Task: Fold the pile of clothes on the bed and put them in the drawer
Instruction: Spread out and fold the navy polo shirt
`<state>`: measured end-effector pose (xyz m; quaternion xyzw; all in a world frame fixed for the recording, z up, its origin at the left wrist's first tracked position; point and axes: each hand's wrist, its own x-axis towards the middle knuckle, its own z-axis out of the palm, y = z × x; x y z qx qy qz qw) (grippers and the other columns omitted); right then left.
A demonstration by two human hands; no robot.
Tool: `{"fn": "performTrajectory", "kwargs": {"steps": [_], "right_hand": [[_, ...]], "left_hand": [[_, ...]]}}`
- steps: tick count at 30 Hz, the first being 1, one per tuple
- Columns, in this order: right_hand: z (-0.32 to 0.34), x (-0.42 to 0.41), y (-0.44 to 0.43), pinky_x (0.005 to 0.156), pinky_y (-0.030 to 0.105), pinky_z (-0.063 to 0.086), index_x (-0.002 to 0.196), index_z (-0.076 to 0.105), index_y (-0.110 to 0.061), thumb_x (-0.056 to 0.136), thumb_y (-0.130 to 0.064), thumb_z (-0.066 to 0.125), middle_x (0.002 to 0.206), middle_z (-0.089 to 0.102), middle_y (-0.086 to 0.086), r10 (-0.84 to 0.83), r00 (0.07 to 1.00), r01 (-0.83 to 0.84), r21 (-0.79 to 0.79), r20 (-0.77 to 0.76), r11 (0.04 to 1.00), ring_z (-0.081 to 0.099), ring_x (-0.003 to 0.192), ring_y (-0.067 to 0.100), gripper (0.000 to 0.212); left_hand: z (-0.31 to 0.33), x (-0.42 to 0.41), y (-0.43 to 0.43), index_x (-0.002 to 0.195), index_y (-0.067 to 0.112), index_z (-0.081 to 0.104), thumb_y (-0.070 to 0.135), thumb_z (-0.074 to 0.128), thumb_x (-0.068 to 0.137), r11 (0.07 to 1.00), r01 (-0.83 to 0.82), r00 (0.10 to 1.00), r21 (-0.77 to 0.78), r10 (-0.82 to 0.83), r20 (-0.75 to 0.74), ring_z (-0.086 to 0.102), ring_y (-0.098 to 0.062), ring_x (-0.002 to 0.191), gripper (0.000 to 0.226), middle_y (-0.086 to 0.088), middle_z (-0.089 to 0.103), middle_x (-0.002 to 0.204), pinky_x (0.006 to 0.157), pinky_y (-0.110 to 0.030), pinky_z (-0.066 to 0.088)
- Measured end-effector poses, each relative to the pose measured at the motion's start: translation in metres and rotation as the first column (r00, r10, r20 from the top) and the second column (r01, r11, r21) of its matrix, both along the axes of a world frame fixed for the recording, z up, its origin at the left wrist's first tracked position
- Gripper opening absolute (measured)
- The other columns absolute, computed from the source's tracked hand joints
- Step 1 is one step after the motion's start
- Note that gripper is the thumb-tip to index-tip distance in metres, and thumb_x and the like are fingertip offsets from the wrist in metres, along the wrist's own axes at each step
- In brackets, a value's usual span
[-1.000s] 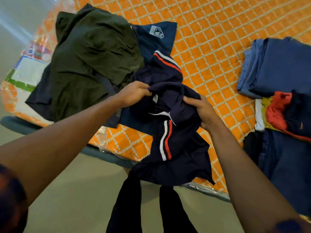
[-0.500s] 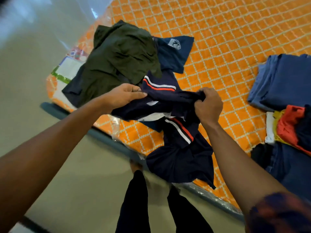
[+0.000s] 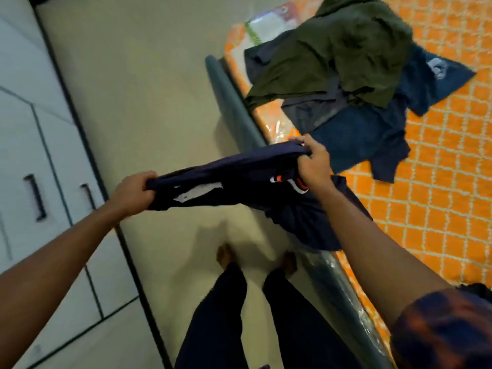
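Observation:
A navy garment (image 3: 239, 179) with white and red stripes is stretched between my two hands, in the air over the floor beside the bed. My left hand (image 3: 133, 193) grips its left end and my right hand (image 3: 314, 166) grips its right end; loose cloth hangs below the right hand. On the orange quilted bed (image 3: 439, 195) lies a pile: a dark green garment (image 3: 340, 49) on top of a dark blue garment (image 3: 367, 134) with a white logo.
White drawer and cupboard fronts (image 3: 24, 145) with dark handles (image 3: 36, 197) stand at the left, across a strip of beige floor (image 3: 149, 89). My legs and bare feet (image 3: 226, 257) stand next to the grey bed edge (image 3: 234, 107).
The view has swung left, off the bed and toward the drawers. My hands have moved apart and pulled the navy garment off the bed, stretching it out over the floor. The folded stacks have left the view.

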<state>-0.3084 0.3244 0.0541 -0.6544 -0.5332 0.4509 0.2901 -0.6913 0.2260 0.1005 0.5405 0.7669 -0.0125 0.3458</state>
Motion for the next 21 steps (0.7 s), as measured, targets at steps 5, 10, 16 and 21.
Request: {"fn": "performTrajectory", "kwargs": {"steps": [5,10,16,21], "right_hand": [[0.004,-0.079,-0.04,0.085,0.036,0.051,0.125,0.067,-0.028,0.07,-0.022,0.044,0.109,0.075,0.002,0.322,0.873,-0.368,0.059,0.366,0.928,0.066,0.103,0.029,0.06],[0.002,-0.119,-0.074,0.086,0.039,0.051,0.126,0.066,-0.024,0.071,-0.017,0.047,0.11,0.072,0.006,0.209,0.887,-0.303,0.176,0.411,0.937,0.064,0.104,0.031,0.058],[0.025,-0.143,-0.132,0.074,0.021,0.025,0.114,0.068,-0.011,0.095,-0.011,0.047,0.101,0.047,0.004,0.0,0.923,-0.033,0.078,0.385,0.996,0.045,0.088,0.019,0.028],[0.061,-0.169,-0.146,0.064,0.028,0.047,0.102,0.069,-0.02,0.098,-0.012,0.041,0.104,0.07,0.009,-0.472,0.881,0.464,-0.153,-0.02,0.873,0.064,0.085,0.023,0.03]], "left_hand": [[-0.002,-0.08,-0.107,0.095,0.018,0.065,0.01,0.054,0.072,0.899,-0.355,0.916,0.257,0.389,-0.095,0.059,-0.029,0.081,0.027,-0.005,0.062,0.083,0.071,-0.031,0.044],[0.004,-0.128,-0.174,0.098,0.009,0.07,-0.008,0.054,0.077,0.798,-0.473,0.851,0.374,0.523,-0.04,0.058,-0.026,0.079,0.031,-0.01,0.065,0.083,0.061,-0.017,0.044],[0.03,-0.146,-0.192,0.1,0.009,0.07,0.002,0.053,0.082,0.828,-0.36,0.869,0.429,0.465,-0.167,0.059,-0.037,0.085,0.025,-0.017,0.064,0.092,0.066,-0.042,0.047],[0.069,-0.141,-0.181,0.115,0.006,0.059,0.013,0.047,0.093,0.868,-0.312,0.774,0.387,0.468,-0.426,0.05,-0.045,0.104,0.026,-0.025,0.053,0.109,0.075,-0.051,0.045]]}}
